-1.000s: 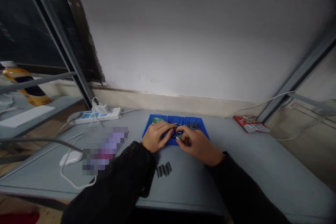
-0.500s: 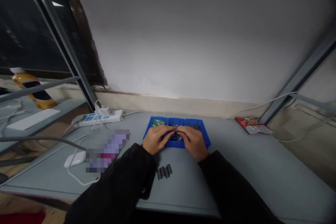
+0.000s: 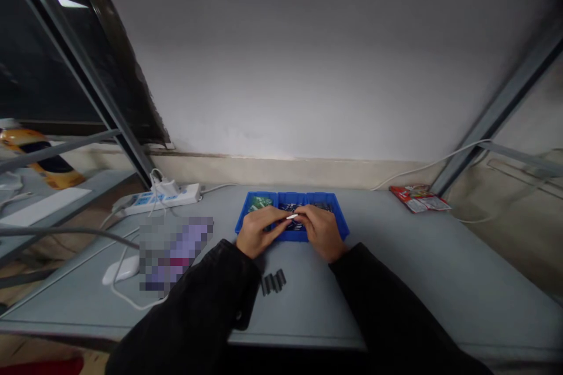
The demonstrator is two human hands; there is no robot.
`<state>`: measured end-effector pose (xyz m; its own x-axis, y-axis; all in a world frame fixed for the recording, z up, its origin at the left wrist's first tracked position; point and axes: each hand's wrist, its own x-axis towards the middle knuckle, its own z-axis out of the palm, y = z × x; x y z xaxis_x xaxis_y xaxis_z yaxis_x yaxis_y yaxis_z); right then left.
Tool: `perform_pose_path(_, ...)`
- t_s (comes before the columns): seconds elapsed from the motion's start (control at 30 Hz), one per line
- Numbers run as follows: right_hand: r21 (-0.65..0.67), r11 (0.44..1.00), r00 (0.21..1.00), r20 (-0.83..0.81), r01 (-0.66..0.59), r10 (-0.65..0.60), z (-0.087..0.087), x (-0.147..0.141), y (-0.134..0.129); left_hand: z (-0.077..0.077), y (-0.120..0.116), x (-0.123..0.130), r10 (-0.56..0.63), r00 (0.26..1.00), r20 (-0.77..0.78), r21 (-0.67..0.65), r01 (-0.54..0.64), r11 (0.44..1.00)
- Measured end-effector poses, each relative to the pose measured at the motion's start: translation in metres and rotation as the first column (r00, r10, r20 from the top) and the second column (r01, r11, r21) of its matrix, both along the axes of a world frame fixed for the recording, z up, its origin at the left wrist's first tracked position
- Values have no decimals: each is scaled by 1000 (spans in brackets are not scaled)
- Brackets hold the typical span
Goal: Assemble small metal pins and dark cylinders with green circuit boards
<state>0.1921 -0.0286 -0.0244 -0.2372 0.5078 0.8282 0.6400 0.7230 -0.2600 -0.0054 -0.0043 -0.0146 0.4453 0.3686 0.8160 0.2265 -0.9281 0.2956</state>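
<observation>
My left hand (image 3: 258, 232) and my right hand (image 3: 324, 232) meet over a blue three-part bin (image 3: 294, 237). Fingertips of both pinch a small, slim piece (image 3: 292, 217) whose visible side looks whitish; its kind is too small to make out. Green bits (image 3: 260, 203) fill the bin's left compartment. Shiny, thin metallic pieces (image 3: 288, 207) lie in the middle one, partly hidden by my fingers. Dark parts (image 3: 324, 207) show in the right one. On the table nearer me, several short dark grey, rod-like pieces (image 3: 273, 282) lie side by side by my left sleeve.
To the left are a white power strip (image 3: 185, 194) with plugs and cables, a blurred-out purple item (image 3: 187, 249) and a white mouse-like object (image 3: 121, 269). A red packet (image 3: 420, 199) lies back right. Metal posts (image 3: 127, 149) flank the table before a wall.
The piece between my fingertips looked dark and now shows a whitish side. Both hands stay together over the bin. The whole view has shifted slightly.
</observation>
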Motion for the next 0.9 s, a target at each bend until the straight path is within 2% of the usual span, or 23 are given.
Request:
perform_pose_path(0.1, -5, 1000, 999, 32, 21, -21, -1, 2, 0, 0, 1, -1, 3, 1000, 1, 8, -3, 1000)
perform_pose_path(0.27, -56, 998, 998, 53, -34, 37, 1, 4, -3, -1, 3, -1, 35, 999, -14, -10, -35, 999)
perform_pose_path(0.4, -72, 997, 997, 62, -31, 35, 0, 3, -3, -2, 4, -1, 47, 999, -26, -8, -48, 999)
perform_pose_path(0.67, 10, 999, 993, 111, 31, -32, -4, 3, 1, 0, 2, -1, 48, 996, -78, -15, -50, 999)
perform_pose_path(0.9, 26, 1000, 995, 100, 5, -7, -5, 3, 3, -1, 3, 0, 25, 998, -52, -25, -26, 999)
